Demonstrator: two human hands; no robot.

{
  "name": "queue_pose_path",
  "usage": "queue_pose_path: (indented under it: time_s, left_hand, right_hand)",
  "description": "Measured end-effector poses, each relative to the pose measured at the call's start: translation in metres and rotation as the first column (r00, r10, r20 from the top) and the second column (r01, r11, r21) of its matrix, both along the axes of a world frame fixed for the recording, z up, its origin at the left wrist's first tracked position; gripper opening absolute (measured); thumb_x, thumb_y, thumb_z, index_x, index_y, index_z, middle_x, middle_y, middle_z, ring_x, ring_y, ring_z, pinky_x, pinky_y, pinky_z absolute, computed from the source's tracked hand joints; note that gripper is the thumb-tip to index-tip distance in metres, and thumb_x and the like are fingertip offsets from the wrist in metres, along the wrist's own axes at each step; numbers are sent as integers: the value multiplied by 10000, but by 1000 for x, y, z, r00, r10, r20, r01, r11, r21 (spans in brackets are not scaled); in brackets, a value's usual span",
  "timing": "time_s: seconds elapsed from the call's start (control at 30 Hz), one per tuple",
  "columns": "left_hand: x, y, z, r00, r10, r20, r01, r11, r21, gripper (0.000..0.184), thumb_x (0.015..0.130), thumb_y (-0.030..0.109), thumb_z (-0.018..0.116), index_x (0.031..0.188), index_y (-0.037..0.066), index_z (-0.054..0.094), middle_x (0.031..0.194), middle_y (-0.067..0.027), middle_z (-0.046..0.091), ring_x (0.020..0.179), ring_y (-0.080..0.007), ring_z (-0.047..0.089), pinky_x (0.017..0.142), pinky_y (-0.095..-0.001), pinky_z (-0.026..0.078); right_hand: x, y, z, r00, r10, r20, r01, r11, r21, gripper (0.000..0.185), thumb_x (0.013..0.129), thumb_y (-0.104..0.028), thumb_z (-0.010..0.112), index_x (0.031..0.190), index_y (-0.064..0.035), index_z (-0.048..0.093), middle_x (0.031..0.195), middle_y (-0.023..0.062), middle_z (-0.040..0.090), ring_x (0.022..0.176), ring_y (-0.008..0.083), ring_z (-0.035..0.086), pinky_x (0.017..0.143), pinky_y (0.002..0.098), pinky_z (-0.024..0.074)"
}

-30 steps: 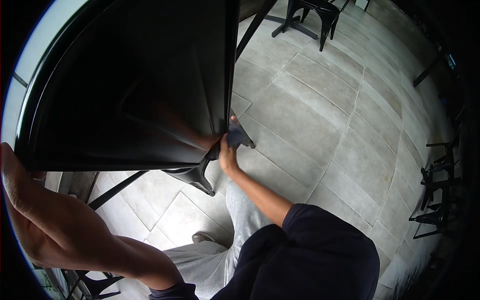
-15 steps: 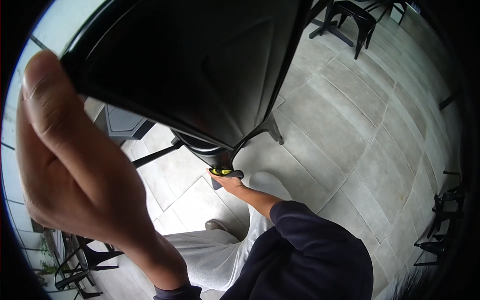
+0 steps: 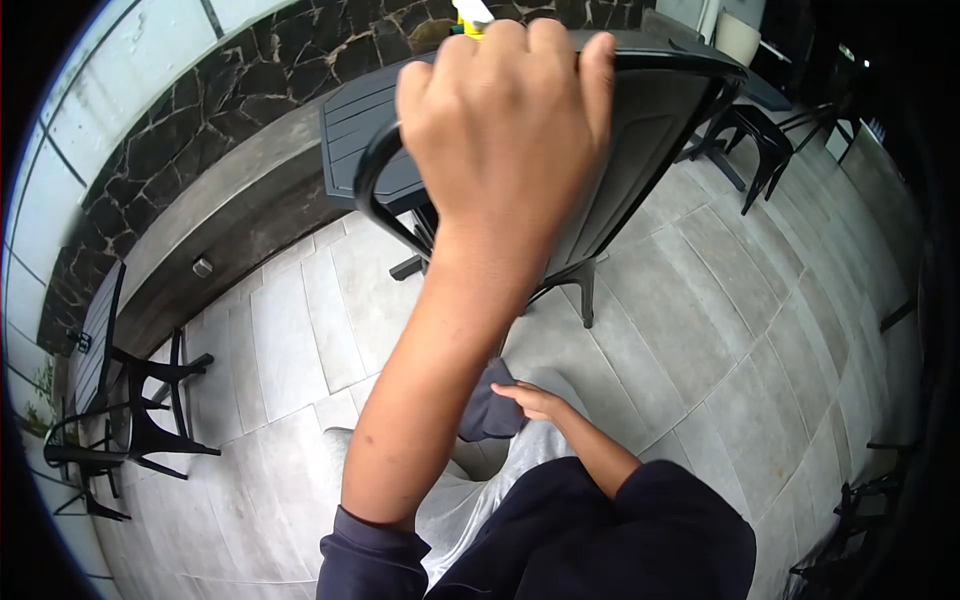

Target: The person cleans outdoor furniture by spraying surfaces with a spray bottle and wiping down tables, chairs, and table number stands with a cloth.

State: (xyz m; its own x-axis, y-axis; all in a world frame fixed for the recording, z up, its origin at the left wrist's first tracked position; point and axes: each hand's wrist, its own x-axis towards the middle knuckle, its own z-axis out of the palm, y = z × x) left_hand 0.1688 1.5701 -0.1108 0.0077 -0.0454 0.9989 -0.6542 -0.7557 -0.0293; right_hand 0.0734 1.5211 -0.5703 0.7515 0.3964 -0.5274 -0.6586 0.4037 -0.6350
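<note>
A black metal chair [image 3: 650,150] is tipped towards me, its backrest facing up and its curved armrest at the left. My left hand [image 3: 505,120] is closed over the top rail, fingers wrapped round it and the thumb at the right. Lower down, near my knees, my right hand [image 3: 535,400] grips a dark grey cloth [image 3: 490,408] that hangs in loose folds, apart from the backrest. My left forearm hides part of the chair's seat and legs.
Behind the chair stands a dark slatted table [image 3: 365,130], with a white and yellow bottle top [image 3: 472,14] beyond my hand. A stone-faced wall [image 3: 220,120] runs along the left. More black chairs stand at left [image 3: 150,410] and upper right [image 3: 755,140].
The chair has swung back away from the camera, with my left hand still on its rail. My right hand has drawn the cloth off the chair's lower part towards my lap.
</note>
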Motion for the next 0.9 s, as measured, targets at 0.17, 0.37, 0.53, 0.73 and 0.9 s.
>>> queue_pose_path:
  time_s: [0.17, 0.37, 0.53, 0.73, 0.9]
  left_hand:
    - [-12, 3, 2, 970, -113, -215, 120, 993, 18, 318, 870, 352, 635, 692, 108, 533, 673, -47, 517, 650, -221, 533, 606, -362, 359]
    - [-38, 30, 15, 792, -162, -589, 366, 897, 246, 487, 903, 372, 593, 1231, 13, 587, 836, -24, 490, 763, -159, 491, 626, -300, 321]
    - [-47, 124, 9, 77, -521, -850, 941, 320, -111, 778, 831, 496, 671, 1440, 89, 408, 1527, -234, 282, 1445, -341, 259, 1154, -496, 219]
    - [-109, 278, 70, -848, -523, -89, -190, 455, -870, 1151, 788, 245, 812, 1542, 67, -39, 1553, -235, 155, 1449, -297, 191, 1159, -375, 221]
    - [-125, 327, 104, -537, -693, -480, -185, 652, -735, 321, 901, 145, 619, 1186, -3, 604, 985, -119, 703, 946, -205, 653, 839, -350, 483]
  right_hand:
    - [-30, -37, 59, 990, -68, -126, 108, 933, 343, 552, 984, -447, 501, 1337, -23, 513, 1345, 105, 569, 1217, 208, 552, 1061, 381, 409]
    - [-62, -15, 191, 998, -49, -45, 66, 664, 745, 561, 951, -390, 551, 1409, -87, 444, 1353, 94, 552, 1231, 214, 527, 1057, 413, 406]
    - [-92, 23, 280, 962, 247, -120, -206, 938, 278, 529, 936, -257, 593, 1372, 8, 456, 1279, 94, 581, 1190, 179, 548, 1016, 343, 441]
    - [-6, 80, 498, 741, 545, -393, -556, 826, 97, 536, 928, -195, 593, 1371, 53, 421, 1309, 127, 558, 1151, 190, 572, 994, 337, 460]
    - [52, 165, 607, 745, 643, 177, -566, 750, -344, 613, 903, -321, 691, 1321, 38, 424, 1216, 132, 580, 1115, 212, 583, 916, 301, 468]
